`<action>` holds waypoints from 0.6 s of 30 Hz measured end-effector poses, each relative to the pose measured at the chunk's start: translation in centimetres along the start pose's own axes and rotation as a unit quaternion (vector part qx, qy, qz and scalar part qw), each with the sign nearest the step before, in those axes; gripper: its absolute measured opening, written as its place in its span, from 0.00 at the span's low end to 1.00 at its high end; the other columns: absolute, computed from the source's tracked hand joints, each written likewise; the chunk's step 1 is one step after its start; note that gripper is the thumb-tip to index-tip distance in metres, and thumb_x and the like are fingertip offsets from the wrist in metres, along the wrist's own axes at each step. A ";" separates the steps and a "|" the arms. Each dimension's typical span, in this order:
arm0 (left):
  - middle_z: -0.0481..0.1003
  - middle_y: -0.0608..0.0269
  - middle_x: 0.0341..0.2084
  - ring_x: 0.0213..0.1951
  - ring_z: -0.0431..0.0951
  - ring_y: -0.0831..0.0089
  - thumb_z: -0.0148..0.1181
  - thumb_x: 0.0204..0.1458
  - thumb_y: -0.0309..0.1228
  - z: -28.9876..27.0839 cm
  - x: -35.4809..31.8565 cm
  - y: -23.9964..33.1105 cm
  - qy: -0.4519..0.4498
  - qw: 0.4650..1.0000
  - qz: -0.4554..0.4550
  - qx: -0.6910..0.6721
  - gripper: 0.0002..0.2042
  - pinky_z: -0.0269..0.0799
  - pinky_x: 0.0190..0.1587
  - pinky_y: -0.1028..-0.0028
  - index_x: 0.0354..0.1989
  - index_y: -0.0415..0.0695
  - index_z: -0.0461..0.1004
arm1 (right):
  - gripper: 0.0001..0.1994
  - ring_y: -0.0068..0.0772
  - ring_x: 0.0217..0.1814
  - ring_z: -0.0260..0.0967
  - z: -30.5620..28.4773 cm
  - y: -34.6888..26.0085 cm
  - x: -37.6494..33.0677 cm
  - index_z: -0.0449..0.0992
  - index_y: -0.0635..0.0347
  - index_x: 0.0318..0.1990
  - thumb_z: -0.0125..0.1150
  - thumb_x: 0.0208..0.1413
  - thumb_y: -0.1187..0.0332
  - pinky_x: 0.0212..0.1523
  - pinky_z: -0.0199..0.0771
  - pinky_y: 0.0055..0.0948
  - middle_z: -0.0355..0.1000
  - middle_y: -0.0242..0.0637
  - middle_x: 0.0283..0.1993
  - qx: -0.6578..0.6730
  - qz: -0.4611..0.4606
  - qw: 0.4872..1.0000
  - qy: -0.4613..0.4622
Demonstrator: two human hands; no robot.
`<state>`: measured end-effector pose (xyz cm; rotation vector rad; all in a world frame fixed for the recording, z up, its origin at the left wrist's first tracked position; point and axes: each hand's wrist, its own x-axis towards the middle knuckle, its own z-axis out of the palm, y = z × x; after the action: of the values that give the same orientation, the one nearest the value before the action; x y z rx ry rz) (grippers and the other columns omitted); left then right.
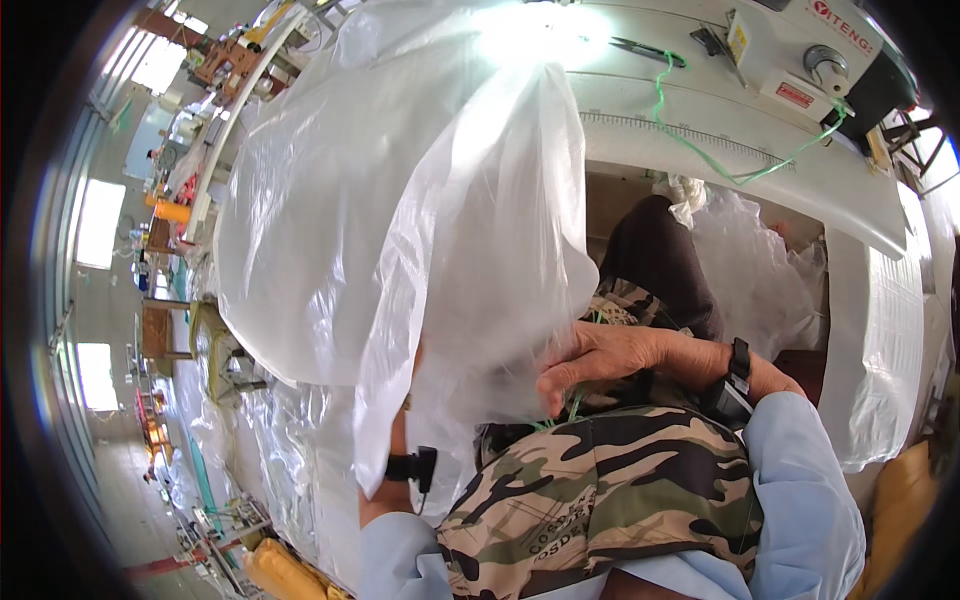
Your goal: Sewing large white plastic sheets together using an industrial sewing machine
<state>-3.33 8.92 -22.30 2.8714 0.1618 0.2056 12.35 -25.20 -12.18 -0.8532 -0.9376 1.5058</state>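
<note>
A large clear plastic bag [400, 200] hangs in front of me and fills the middle of the view. My right hand [600, 362] is closed on the bag's lower edge above my lap, with a thin green string [575, 405] by its fingers. My left hand is hidden behind the bag; only its forearm [395, 470] with a black wrist strap shows below the plastic. Camouflage trousers [600, 500] cover my lap.
A white sewing table [700, 120] runs across the top right, with a white sewing machine [800, 60], scissors [645, 48] and a loose green string [720, 165] on it. More clear plastic lies under the table and on the floor at left. Distant workbenches stand far left.
</note>
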 end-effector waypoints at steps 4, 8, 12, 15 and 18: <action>0.74 0.42 0.40 0.45 0.74 0.43 0.53 0.53 0.26 0.6 -6.1 -7.2 0.060 0.988 -0.007 0.144 0.13 0.70 0.48 0.53 0.46 0.34 0.72 | 0.15 0.23 0.38 0.74 0.1 -0.5 0.2 0.79 0.66 0.38 0.54 0.66 0.61 0.43 0.73 0.23 0.77 0.34 0.34 -0.026 0.017 1.000 -0.005; 0.76 0.45 0.43 0.46 0.77 0.51 0.53 0.55 0.25 -3.5 -3.4 2.4 -0.194 0.972 -0.083 0.103 0.17 0.72 0.49 0.57 0.52 0.35 0.71 | 0.17 0.22 0.39 0.74 -0.7 0.3 -0.5 0.77 0.65 0.41 0.54 0.66 0.57 0.44 0.73 0.24 0.77 0.34 0.34 0.003 -0.050 0.997 0.067; 0.79 0.51 0.32 0.38 0.79 0.54 0.58 0.55 0.26 -10.6 0.5 15.9 -0.170 0.985 -0.006 -0.012 0.12 0.73 0.44 0.58 0.47 0.38 0.74 | 0.19 0.18 0.37 0.71 0.0 -0.6 -0.3 0.77 0.65 0.41 0.55 0.65 0.54 0.41 0.71 0.23 0.77 0.31 0.32 -0.041 -0.057 0.974 0.215; 0.77 0.51 0.44 0.46 0.77 0.56 0.63 0.50 0.23 -13.6 3.5 20.0 0.084 0.991 0.102 -0.012 0.19 0.72 0.49 0.61 0.52 0.38 0.73 | 0.17 0.15 0.34 0.68 0.0 -0.7 0.0 0.77 0.67 0.40 0.56 0.65 0.57 0.36 0.69 0.22 0.78 0.30 0.31 -0.108 -0.042 0.954 0.277; 0.73 0.52 0.50 0.49 0.75 0.56 0.63 0.49 0.22 -13.3 7.8 19.2 0.213 0.964 0.107 0.114 0.20 0.71 0.52 0.62 0.52 0.38 0.73 | 0.15 0.14 0.31 0.67 1.3 -0.7 -0.1 0.77 0.66 0.40 0.55 0.65 0.61 0.33 0.68 0.22 0.77 0.31 0.30 -0.095 -0.060 0.924 0.366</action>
<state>4.06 -5.22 -3.58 3.0238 -0.0510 0.9040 11.47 -25.36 -10.94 -1.3473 -0.5557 0.8723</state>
